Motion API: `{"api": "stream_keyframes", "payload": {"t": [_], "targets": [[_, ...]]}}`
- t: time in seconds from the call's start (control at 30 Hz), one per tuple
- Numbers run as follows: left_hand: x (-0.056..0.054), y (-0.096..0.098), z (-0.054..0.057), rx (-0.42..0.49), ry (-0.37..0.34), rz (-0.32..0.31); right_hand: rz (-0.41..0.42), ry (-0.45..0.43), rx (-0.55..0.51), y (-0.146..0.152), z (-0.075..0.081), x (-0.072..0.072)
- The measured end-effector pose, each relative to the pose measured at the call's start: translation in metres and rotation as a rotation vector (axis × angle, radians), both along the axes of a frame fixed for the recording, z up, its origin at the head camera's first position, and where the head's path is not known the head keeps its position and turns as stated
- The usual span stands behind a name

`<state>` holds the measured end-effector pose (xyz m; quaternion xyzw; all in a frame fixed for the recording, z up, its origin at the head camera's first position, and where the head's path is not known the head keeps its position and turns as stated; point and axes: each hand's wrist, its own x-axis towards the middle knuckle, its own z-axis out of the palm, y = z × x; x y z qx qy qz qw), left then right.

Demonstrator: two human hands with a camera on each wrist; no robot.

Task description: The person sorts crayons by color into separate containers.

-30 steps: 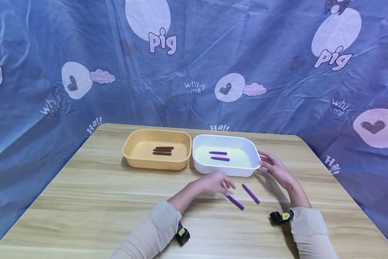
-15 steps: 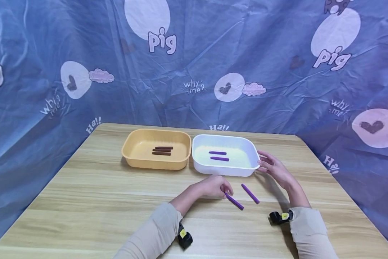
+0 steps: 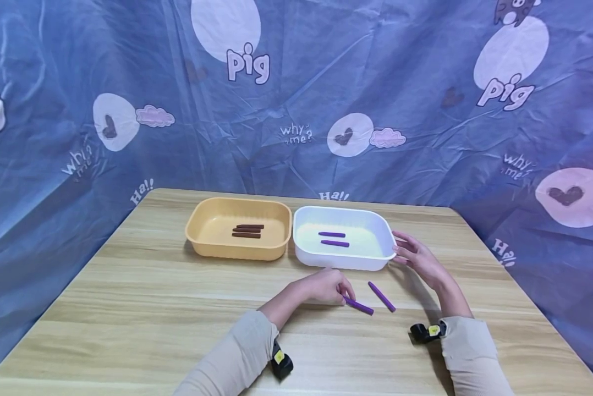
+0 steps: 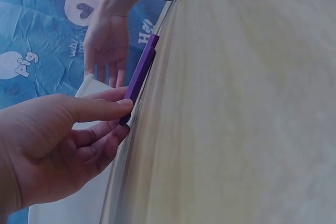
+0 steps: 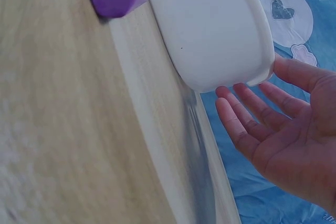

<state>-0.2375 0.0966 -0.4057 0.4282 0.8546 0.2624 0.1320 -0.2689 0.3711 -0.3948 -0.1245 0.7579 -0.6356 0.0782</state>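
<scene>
In the head view my left hand [image 3: 323,286], in front of the white bin, pinches one end of a purple crayon [image 3: 360,306]. The left wrist view shows this crayon [image 4: 140,72] between thumb and fingertips, its other end pointing away from the palm. A second purple crayon [image 3: 382,297] lies slantwise on the table just to the right. At the right end of the white bin [image 3: 343,264], my right hand [image 3: 420,261] rests with fairly straight fingers against the outer wall and thumb at the rim. Two purple crayons [image 3: 334,243] lie inside that bin.
An orange bin [image 3: 239,251] stands directly left of the white one, with three brown crayons [image 3: 246,235] inside. Both bins sit toward the back of the wooden table [image 3: 128,308]. Behind the table hangs a blue printed cloth [image 3: 286,99].
My left fingers have closed on the near purple crayon, and its free end has swung slightly up and away from me. My right hand has stayed at the white bin.
</scene>
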Motion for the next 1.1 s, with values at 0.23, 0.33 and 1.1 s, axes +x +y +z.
{"api": "stream_keyframes", "payload": {"t": [0.23, 0.33, 1.1], "targets": [[0.0, -0.002, 0.002, 0.034, -0.093, 0.032, 0.005, -0.002, -0.015, 0.0, 0.0, 0.0], [-0.001, -0.004, 0.006, 0.047, -0.109, 0.042, 0.008, -0.005, -0.028, -0.001, 0.0, 0.0], [-0.014, -0.016, 0.044, 0.077, -0.044, 0.085, 0.012, -0.011, -0.013, -0.001, 0.001, 0.001]]}}
